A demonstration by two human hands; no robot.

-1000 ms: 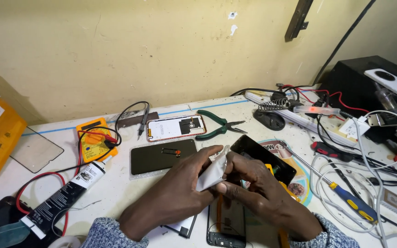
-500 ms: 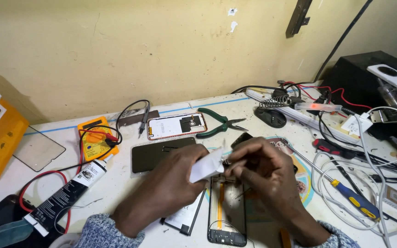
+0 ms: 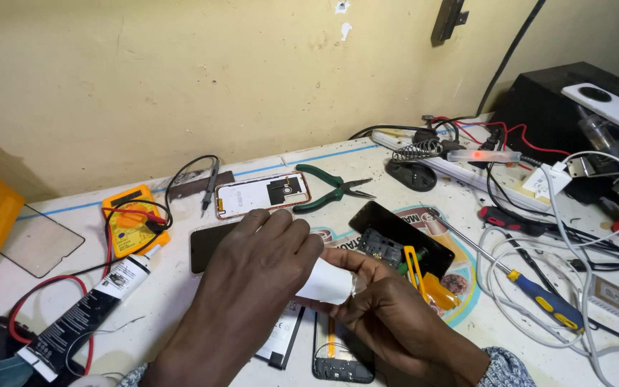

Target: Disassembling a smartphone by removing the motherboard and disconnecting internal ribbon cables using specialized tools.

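My left hand (image 3: 252,276) and my right hand (image 3: 388,312) meet over the middle of the workbench, both pinching a small white piece of paper or tape (image 3: 327,282) between their fingers. Under the hands lies an opened phone body (image 3: 342,355) with its insides showing, and a white flat battery-like part (image 3: 284,344) beside it. A dark phone screen (image 3: 205,244) lies partly hidden behind my left hand. An open black phone shell with a circuit board (image 3: 392,240) sits just beyond my right hand, next to yellow tweezers (image 3: 417,269).
A phone back frame (image 3: 259,193), green pliers (image 3: 331,188) and a yellow multimeter with leads (image 3: 134,218) lie behind. A glue tube (image 3: 87,315) is at left, a blue-yellow screwdriver (image 3: 539,297) and tangled white cables (image 3: 539,272) at right, a power strip (image 3: 481,161) behind.
Both hands drew back toward me and lower, still holding the white piece. The open black phone shell, covered before, now shows beyond my right hand.
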